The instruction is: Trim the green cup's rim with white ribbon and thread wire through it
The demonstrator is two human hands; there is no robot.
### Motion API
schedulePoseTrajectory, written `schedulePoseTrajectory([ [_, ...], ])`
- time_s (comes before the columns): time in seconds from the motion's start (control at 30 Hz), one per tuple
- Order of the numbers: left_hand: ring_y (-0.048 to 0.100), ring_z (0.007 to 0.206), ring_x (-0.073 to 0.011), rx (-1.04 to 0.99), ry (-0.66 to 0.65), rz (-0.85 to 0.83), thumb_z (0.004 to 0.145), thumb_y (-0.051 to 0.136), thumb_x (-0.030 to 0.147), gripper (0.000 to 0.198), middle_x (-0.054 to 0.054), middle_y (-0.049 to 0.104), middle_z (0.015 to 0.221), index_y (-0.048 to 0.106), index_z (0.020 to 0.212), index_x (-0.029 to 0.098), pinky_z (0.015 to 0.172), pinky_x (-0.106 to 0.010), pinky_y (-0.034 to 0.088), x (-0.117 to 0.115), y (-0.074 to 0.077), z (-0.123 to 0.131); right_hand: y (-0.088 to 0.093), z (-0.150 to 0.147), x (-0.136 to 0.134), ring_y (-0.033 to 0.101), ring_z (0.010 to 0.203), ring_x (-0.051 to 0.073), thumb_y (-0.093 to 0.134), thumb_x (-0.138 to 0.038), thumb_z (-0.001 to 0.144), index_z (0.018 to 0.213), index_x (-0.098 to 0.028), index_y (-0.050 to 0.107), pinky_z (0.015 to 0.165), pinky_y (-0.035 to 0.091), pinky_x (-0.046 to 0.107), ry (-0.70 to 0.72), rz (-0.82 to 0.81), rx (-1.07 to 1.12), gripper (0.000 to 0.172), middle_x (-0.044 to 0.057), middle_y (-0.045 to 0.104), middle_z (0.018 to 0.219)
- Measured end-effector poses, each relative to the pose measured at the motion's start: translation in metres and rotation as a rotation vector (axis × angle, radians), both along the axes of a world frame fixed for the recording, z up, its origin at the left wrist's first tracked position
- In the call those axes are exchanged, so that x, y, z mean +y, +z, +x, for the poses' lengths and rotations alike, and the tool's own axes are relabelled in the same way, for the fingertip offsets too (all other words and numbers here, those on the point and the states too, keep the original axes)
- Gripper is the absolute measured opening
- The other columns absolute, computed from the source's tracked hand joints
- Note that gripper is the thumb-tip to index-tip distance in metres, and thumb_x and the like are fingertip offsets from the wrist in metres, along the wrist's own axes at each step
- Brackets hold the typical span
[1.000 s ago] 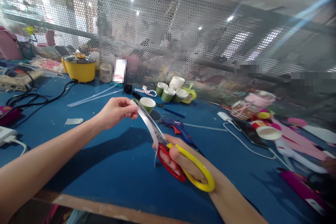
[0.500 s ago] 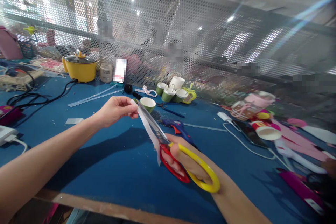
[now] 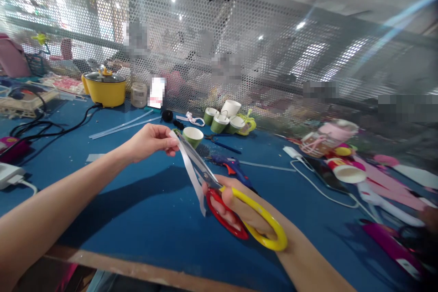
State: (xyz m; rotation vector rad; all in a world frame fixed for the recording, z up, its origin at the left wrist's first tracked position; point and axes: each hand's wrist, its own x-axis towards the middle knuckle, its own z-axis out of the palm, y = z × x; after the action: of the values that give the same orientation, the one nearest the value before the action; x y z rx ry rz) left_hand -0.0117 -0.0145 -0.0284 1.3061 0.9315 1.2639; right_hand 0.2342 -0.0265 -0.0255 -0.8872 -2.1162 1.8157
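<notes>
Pinched in the fingers of my left hand [image 3: 155,143] is one end of a white ribbon [image 3: 192,171], which hangs down to the right. My right hand [image 3: 244,198] grips a pair of scissors [image 3: 265,216] with one red and one yellow handle loop. The blades run up and left alongside the ribbon, their tips near my left fingertips. Just behind the tips stands a small green paper cup [image 3: 192,137] with a white rim. A blue glue gun [image 3: 232,167] lies on the table beyond my right hand.
Several green and white cups [image 3: 219,123] stand near the perforated metal screen [image 3: 191,54]. Blue pliers [image 3: 224,145] lie before them. A yellow electric pot [image 3: 105,89] and a glass jar [image 3: 138,96] are at the back left. A phone [image 3: 325,173] and white cable lie right on the blue table [image 3: 137,232].
The ribbon's loose lower end has swung slightly left, away from the red handle. Both hands keep nearly the same place and hold.
</notes>
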Motion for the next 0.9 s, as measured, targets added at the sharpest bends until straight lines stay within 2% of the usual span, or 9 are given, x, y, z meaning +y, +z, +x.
schedulePoseTrajectory([
  [0.17,0.058,0.05,-0.0077,0.007,0.0,0.021,0.064,0.068,0.02,0.015,0.0,0.065,0.057,0.056,0.06,0.011,0.052,-0.02,0.047,-0.0005,-0.0006,0.0006,0.0023,-0.0033,-0.0005,0.028,0.032,0.002,0.043,-0.069,0.068,0.089,-0.018,0.042,0.027,0.027,0.015,0.006,-0.001,0.003,0.054,-0.008,0.039,0.053],
  [0.37,0.058,0.05,-0.0077,0.01,0.008,0.025,0.065,0.067,0.019,0.014,0.0,0.065,0.057,0.057,0.06,0.011,0.052,-0.02,0.047,0.0005,-0.0016,0.0003,0.0056,-0.0056,-0.0005,0.028,0.029,0.002,0.042,-0.07,0.067,0.086,-0.017,0.043,0.025,0.026,0.014,-0.058,-0.043,-0.056,0.056,-0.01,0.035,0.048],
  [0.6,0.058,0.05,-0.0075,0.03,0.006,0.013,0.066,0.065,0.017,0.013,0.0,0.065,0.057,0.056,0.059,0.011,0.052,-0.02,0.047,0.0003,-0.0014,0.0008,0.0077,-0.0081,-0.0033,0.028,0.026,0.003,0.035,-0.069,0.073,0.084,-0.017,0.045,0.024,0.026,0.014,-0.115,-0.021,-0.124,0.054,-0.011,0.033,0.042],
  [0.83,0.059,0.05,-0.0076,0.031,-0.002,0.018,0.066,0.066,0.017,0.012,0.0,0.065,0.058,0.057,0.06,0.011,0.053,-0.02,0.047,0.0008,-0.0021,0.0005,0.0036,-0.0056,-0.0018,0.029,0.033,0.002,0.043,-0.076,0.059,0.088,-0.018,0.044,0.029,0.028,0.014,-0.075,0.011,-0.091,0.065,-0.008,0.038,0.052],
  [0.9,0.059,0.051,-0.0079,0.039,-0.009,0.014,0.065,0.066,0.018,0.013,0.0,0.065,0.058,0.057,0.059,0.011,0.053,-0.02,0.048,0.0005,-0.002,0.0009,0.0042,-0.0048,-0.0019,0.029,0.035,0.002,0.042,-0.077,0.058,0.091,-0.018,0.045,0.03,0.027,0.014,-0.091,0.043,-0.097,0.067,-0.008,0.039,0.054],
])
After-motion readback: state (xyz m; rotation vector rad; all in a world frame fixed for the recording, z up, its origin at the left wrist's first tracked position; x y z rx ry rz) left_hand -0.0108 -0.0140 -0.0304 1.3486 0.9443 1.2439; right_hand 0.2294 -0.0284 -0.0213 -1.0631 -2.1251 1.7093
